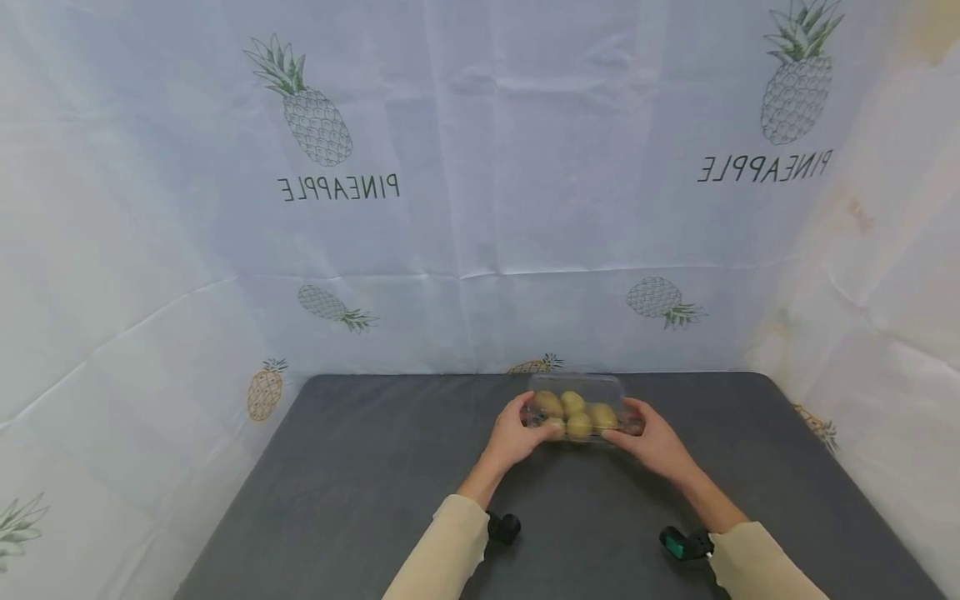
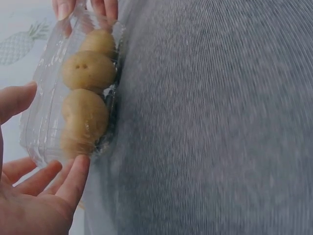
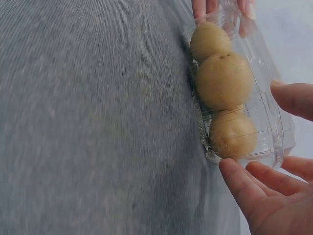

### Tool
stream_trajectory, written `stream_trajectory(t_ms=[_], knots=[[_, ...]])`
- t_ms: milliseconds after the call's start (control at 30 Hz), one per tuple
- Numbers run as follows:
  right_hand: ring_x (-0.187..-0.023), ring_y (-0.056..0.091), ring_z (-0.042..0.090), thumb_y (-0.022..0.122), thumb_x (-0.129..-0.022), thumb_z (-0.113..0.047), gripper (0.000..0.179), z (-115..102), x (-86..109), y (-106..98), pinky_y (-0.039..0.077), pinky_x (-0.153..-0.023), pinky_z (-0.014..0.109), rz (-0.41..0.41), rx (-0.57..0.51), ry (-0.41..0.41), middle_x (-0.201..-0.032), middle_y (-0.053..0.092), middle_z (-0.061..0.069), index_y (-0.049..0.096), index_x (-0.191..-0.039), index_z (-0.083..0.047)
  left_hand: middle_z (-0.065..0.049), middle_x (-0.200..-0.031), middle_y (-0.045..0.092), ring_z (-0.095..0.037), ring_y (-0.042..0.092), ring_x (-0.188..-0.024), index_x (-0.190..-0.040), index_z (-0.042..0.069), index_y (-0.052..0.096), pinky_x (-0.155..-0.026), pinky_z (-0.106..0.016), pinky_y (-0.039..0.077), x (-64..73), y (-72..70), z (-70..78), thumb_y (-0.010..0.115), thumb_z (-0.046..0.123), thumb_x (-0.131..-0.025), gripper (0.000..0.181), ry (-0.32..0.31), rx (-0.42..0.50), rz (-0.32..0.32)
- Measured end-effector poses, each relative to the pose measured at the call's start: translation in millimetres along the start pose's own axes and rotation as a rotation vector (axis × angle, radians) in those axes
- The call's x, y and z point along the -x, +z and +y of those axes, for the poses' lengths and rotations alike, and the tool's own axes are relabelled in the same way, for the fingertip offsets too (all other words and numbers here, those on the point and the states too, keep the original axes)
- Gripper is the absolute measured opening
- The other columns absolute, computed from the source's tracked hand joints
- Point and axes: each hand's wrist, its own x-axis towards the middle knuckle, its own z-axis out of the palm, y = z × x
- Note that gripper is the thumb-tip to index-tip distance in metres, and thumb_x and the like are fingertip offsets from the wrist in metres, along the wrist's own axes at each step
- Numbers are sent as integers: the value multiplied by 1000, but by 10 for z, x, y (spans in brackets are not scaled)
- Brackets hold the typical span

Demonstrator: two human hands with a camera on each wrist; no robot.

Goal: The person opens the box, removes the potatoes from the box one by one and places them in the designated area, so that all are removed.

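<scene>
A clear plastic box (image 1: 576, 379) stands near the far edge of the table, with several yellow-brown potatoes (image 1: 573, 404) inside it. My left hand (image 1: 514, 435) grips its left end, thumb along the front and fingers round the side. At the opposite end, my right hand (image 1: 654, 442) holds it the same way. The left wrist view shows the potatoes (image 2: 88, 69) through the plastic wall, with the left fingertips at the near end. Fingers of the right hand (image 3: 274, 196) touch the box's lower corner in the right wrist view.
The box is on a dark grey table (image 1: 375, 475) with a ribbed surface. A white curtain (image 1: 465, 208) printed with pineapples hangs behind the table and along both sides. Wrist-worn black devices sit at the left cuff (image 1: 504, 528) and right cuff (image 1: 686, 543).
</scene>
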Motion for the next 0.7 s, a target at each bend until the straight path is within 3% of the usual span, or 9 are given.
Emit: stream_trajectory(t_ms=[700], knots=[[-121, 57, 43, 76, -94, -37, 85, -204, -153, 376, 55, -86, 50, 26, 30, -24, -145, 46, 32, 32, -154, 5, -15, -150, 47, -36, 52, -131, -155, 10, 41, -94, -54, 51, 111, -382, -169, 80, 41, -89, 83, -39, 1, 37]])
